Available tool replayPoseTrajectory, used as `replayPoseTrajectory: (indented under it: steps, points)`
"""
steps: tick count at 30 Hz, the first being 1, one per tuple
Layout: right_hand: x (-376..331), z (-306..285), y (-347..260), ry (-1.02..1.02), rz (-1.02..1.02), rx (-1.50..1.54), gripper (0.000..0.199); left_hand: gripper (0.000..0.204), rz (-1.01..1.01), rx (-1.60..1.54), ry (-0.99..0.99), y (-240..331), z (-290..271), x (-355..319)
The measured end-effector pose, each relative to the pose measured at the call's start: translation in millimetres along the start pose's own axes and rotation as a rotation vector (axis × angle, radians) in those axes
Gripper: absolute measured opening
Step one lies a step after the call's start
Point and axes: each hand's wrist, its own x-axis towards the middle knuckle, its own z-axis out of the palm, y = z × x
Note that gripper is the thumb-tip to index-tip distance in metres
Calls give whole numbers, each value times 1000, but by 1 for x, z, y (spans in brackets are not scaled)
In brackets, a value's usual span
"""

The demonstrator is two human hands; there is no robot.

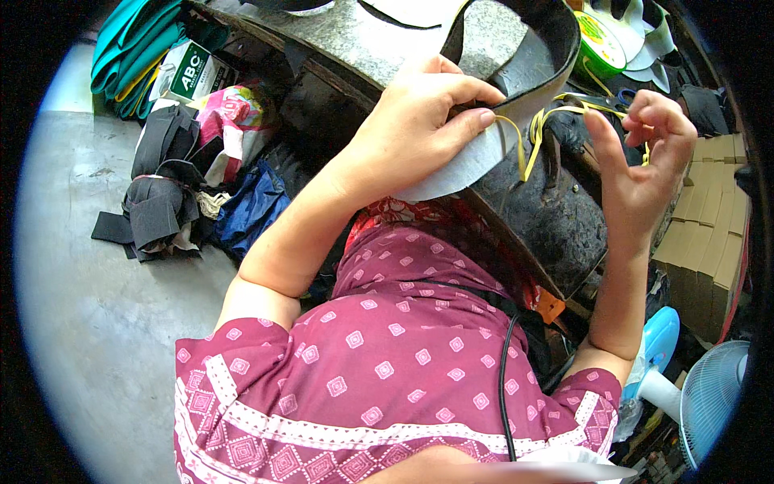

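My left hand [415, 125] pinches the edge of a flat grey curved piece [463, 173] between thumb and fingers, over the near edge of the worktable. A wide dark-edged band [560, 48] loops up beyond that hand; whether it joins the grey piece, I cannot tell. From beside the left thumb a thin yellow strip [534, 137] hangs in a loop, then runs across to my right hand [645, 157]. That hand is raised at the right, its fingers curled around the strip and its thumb standing apart.
The worktable [379, 36] has a pale speckled top. A green round container [598, 44] lies at the far right beside pale cut pieces [645, 52]. Stacked cardboard [701, 218] and a fan [713, 395] stand at the right. Cloth scraps [165, 202] lie on the left floor.
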Motion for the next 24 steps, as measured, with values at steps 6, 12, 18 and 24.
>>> replayPoseTrajectory:
  steps: [6, 12, 18, 24]
  points:
    - [3, -1, -11, -470, -205, -270, 28, 26, -277, -529, -56, 11, 4, 6]
    - [11, -12, -5, -642, 166, 182, 9, 30, -218, -328, -157, 15, 3, 11]
    - [7, -3, 10, -720, 215, 165, 10, 29, -165, -8, -166, 16, 0, 11]
    - [12, -3, 14, -647, 72, 168, 9, 29, -330, -187, -205, 21, -1, 14]
